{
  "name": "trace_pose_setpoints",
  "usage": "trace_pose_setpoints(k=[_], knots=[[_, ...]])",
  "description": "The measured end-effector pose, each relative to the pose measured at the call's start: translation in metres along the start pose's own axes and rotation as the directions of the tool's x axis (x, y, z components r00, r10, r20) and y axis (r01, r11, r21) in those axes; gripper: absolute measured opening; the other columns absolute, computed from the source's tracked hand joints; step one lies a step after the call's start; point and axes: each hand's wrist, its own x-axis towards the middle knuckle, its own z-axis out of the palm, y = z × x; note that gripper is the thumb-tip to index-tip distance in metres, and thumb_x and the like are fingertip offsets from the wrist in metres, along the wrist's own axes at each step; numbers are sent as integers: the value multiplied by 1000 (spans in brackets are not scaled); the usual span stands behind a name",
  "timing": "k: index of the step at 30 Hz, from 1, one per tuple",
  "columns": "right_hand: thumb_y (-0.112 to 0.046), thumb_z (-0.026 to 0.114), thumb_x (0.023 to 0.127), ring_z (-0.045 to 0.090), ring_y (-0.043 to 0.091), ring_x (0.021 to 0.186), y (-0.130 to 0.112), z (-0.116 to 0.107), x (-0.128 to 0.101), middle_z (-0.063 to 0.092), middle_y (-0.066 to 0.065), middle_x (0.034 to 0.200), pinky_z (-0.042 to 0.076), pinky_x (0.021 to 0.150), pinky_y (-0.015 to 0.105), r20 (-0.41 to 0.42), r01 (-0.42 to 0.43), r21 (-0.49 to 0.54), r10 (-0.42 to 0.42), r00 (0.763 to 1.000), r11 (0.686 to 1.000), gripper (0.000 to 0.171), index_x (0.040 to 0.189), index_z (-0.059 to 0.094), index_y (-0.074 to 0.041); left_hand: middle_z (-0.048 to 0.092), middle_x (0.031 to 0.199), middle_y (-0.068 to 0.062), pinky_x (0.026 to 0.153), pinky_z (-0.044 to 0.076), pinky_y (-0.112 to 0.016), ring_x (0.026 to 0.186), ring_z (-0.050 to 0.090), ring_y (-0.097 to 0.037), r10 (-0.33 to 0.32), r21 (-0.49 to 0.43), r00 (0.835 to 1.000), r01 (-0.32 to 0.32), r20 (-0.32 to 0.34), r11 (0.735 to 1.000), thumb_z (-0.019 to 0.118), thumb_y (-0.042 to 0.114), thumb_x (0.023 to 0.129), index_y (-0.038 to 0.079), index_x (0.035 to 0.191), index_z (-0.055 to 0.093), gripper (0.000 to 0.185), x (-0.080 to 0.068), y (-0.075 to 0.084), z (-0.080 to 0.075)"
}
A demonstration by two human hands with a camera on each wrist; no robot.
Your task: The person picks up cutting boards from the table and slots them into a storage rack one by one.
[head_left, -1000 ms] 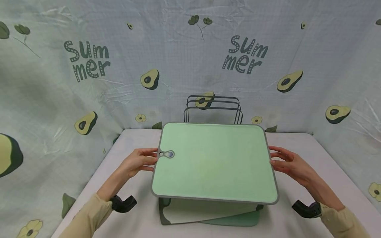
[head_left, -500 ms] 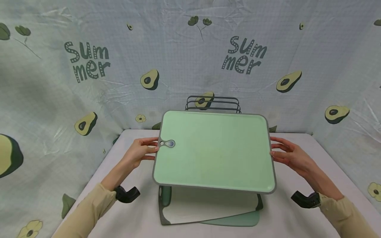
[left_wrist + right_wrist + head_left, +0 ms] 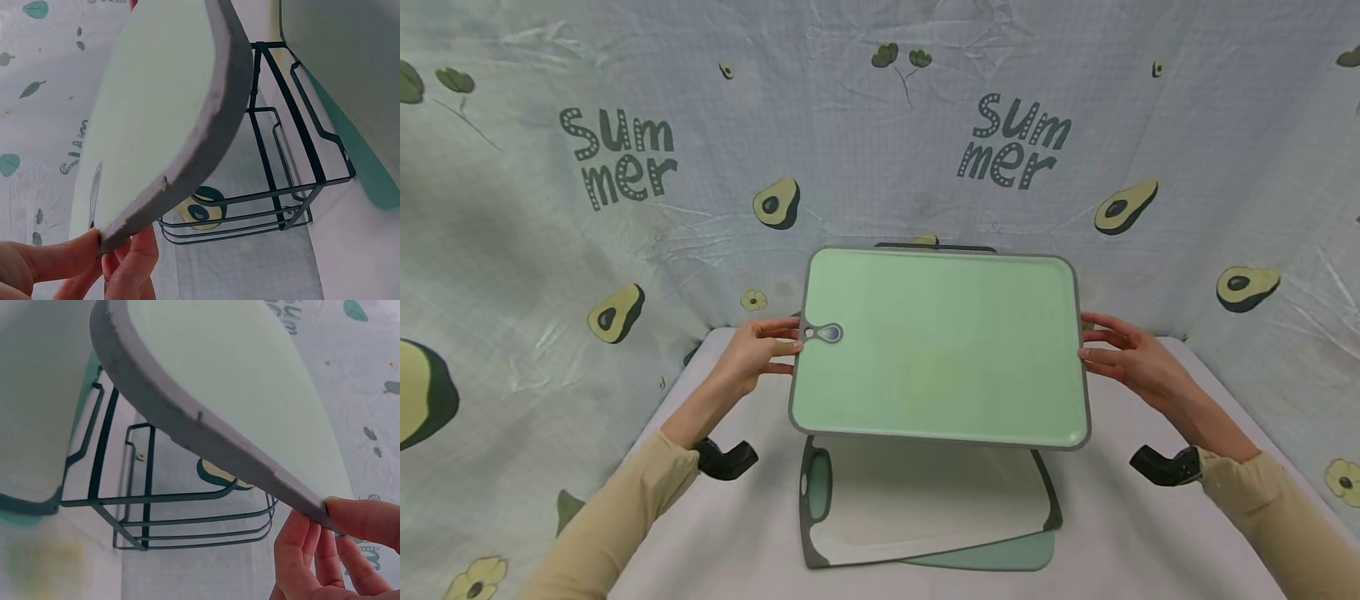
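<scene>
Both hands hold a light green cutting board with a grey rim, raised over the table and tilted so its face shows in the head view. The left hand pinches the left edge near a small hole, thumb on the face and fingers behind. At the opposite edge the right hand pinches the rim the same way. Under the raised board lies a white cutting board with dark grey ends, on top of a darker green board. The raised board covers their far parts in the head view.
A black wire rack stands on the table behind the raised board; in the head view only its top bar shows. Behind it hangs a pale curtain printed with avocados. Each wrist wears a black camera mount.
Both hands have lifted the light green cutting board up and away, toward the rack. More of the white board beneath now shows, and less of the rack. The lower boards have stayed put.
</scene>
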Motion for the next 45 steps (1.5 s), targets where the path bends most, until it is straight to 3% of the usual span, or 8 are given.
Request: trace_pose_setpoints(k=[11, 16, 23, 29, 36, 45], knots=[[-6, 61, 83, 63, 4, 78, -24, 8, 8, 52, -6, 97, 52, 69, 17, -41, 58, 35, -56, 998, 998, 47, 123, 41, -20, 54, 87, 2, 61, 55, -27, 66, 59, -3, 81, -31, 997, -81, -7, 996, 56, 2, 85, -3, 127, 47, 44, 16, 21, -13], [-6, 62, 82, 63, 5, 77, -39, 10, 11, 52, -5, 98, 53, 67, 18, -59, 59, 55, -55, 997, 997, 55, 130, 37, -14, 54, 86, 2, 59, 54, -25, 65, 58, -2, 85, -49, 996, -86, -20, 995, 57, 3, 84, -2, 127, 46, 45, 23, 32, -18], [-15, 62, 83, 61, 0, 78, -58, 14, 17, 48, -8, 99, 51, 69, 15, -139, 32, -96, -45, 989, 995, 68, 140, 26, -12, 55, 86, 2, 58, 53, -24, 68, 57, -4, 124, -18, 990, -125, -69, 992, 59, 4, 83, -1, 124, 50, 42, 34, 50, -22], [-10, 64, 81, 62, 5, 76, -70, 16, 21, 51, -5, 97, 52, 66, 17, -169, 96, -5, -95, 981, 995, 66, 138, 31, -10, 57, 80, 4, 56, 53, -24, 66, 58, -6, 189, -69, 977, -196, -94, 978, 58, -1, 82, -3, 120, 53, 39, 42, 62, -25], [-2, 65, 78, 62, 8, 74, -81, 19, 23, 52, -1, 96, 53, 64, 19, -215, 168, 95, -144, 966, 981, 64, 134, 36, -8, 56, 80, 5, 55, 52, -23, 66, 57, -5, 249, -57, 963, -256, -101, 965, 56, -3, 82, -3, 120, 52, 39, 50, 76, -27], [6, 65, 74, 62, 12, 69, -92, 1, 54, 55, 2, 89, 54, 62, 22, -240, 252, 239, -194, 951, 938, 59, 128, 48, -10, 54, 79, 3, 53, 51, -23, 66, 56, -8, 248, -88, 950, -268, -187, 959, 56, -5, 82, -3, 118, 54, 37, 68, 95, -14]])
